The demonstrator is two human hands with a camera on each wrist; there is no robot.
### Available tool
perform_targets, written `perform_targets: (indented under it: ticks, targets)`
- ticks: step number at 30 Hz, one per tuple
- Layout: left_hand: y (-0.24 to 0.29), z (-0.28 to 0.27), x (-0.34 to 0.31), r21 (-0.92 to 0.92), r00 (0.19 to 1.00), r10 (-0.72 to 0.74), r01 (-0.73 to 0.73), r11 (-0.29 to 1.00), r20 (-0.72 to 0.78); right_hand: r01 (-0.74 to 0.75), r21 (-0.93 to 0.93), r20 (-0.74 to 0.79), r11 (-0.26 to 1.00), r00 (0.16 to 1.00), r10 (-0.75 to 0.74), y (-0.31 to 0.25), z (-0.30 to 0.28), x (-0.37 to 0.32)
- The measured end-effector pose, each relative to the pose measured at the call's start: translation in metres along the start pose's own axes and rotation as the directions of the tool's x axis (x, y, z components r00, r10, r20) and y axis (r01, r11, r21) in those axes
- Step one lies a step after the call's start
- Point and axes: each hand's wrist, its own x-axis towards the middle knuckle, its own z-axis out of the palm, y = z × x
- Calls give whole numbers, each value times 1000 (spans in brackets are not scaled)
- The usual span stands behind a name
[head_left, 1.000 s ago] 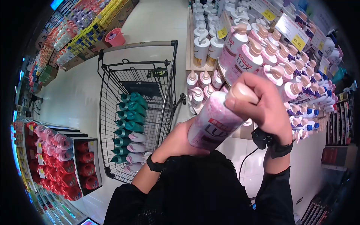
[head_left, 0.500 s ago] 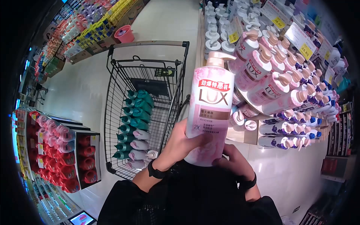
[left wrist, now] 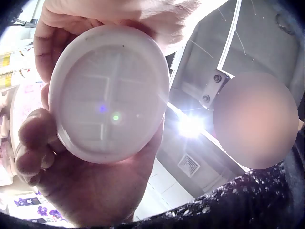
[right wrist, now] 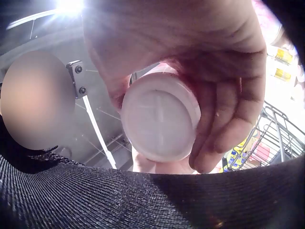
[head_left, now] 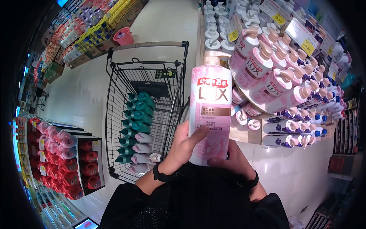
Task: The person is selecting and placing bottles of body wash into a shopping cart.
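A large pink-and-white LUX pump bottle [head_left: 209, 147] stands upright in front of my chest, its label towards me and its pump head pointing right. My left hand [head_left: 182, 147] grips the bottle's lower left side, thumb across the front. At the lower right, my right hand [head_left: 240, 164] holds it near the base, with the thumb on the front edge. From beneath, the left wrist view shows the round white base [left wrist: 109, 95] between both hands. In the right wrist view the right hand's fingers [right wrist: 224, 114] curl around the bottle's side.
A shopping cart [head_left: 114, 84] on the left holds teal bottles [head_left: 142, 116] and pale purple ones [head_left: 142, 148]. Rows of LUX bottles [head_left: 261, 65] fill the display at right, with price signs [head_left: 301, 34]. Red bottles [head_left: 68, 179] stand on a rack at far left.
The bottle has swung from tilted to upright with its label facing me. My right hand has moved from the pump head down to the base. Lately the bottle has shifted slightly left.
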Motion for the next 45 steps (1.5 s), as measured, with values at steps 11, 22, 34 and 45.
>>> perform_targets:
  ticks: [11,22,34,45]
  targets:
    - [-14,2,-4,-74,999,-44,43,996,-12,-28,46,33,999,999,26,3,-4,-4]
    - [-20,5,-3,-115,998,-54,51,992,-27,-51,51,33,997,998,49,8,-10,-4]
    - [-12,0,7,-117,998,-59,54,992,-39,-65,53,24,996,998,64,-1,-11,8]
    - [-14,0,6,-102,997,-64,59,993,-42,-50,30,27,998,998,50,4,-12,7]
